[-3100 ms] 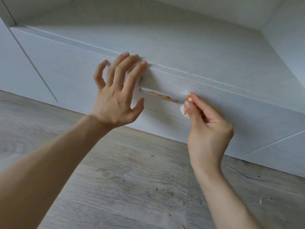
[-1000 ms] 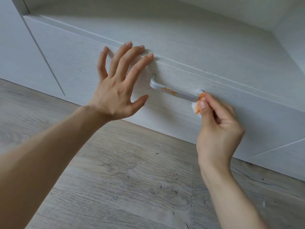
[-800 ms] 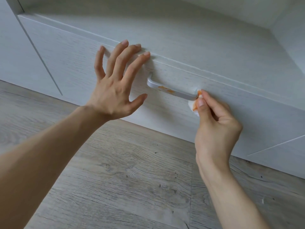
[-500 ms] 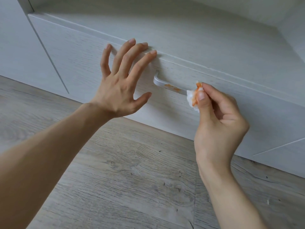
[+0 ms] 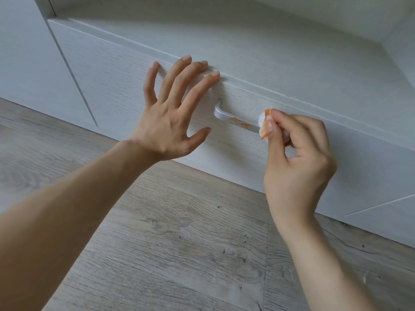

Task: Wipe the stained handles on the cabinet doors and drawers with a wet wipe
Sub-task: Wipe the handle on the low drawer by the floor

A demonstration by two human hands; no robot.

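A white bar handle (image 5: 233,118) with orange stains on its middle is fixed to the white drawer front (image 5: 112,79). My right hand (image 5: 296,158) pinches a crumpled wet wipe (image 5: 263,124), smeared orange, and presses it against the handle about two thirds along; the right end of the handle is hidden behind wipe and fingers. My left hand (image 5: 173,113) lies flat with straight spread fingers on the drawer front, just left of the handle, fingertips at the drawer's top edge.
The drawer sits low above a grey wood-look floor (image 5: 179,243). A white cabinet door (image 5: 27,63) adjoins on the left, another panel (image 5: 386,212) on the lower right. A recessed white shelf surface (image 5: 247,37) lies above the drawer.
My right hand has slid the wipe leftward along the handle from its right end. Less orange stain shows than three seconds ago. My left hand stays pressed on the drawer front.
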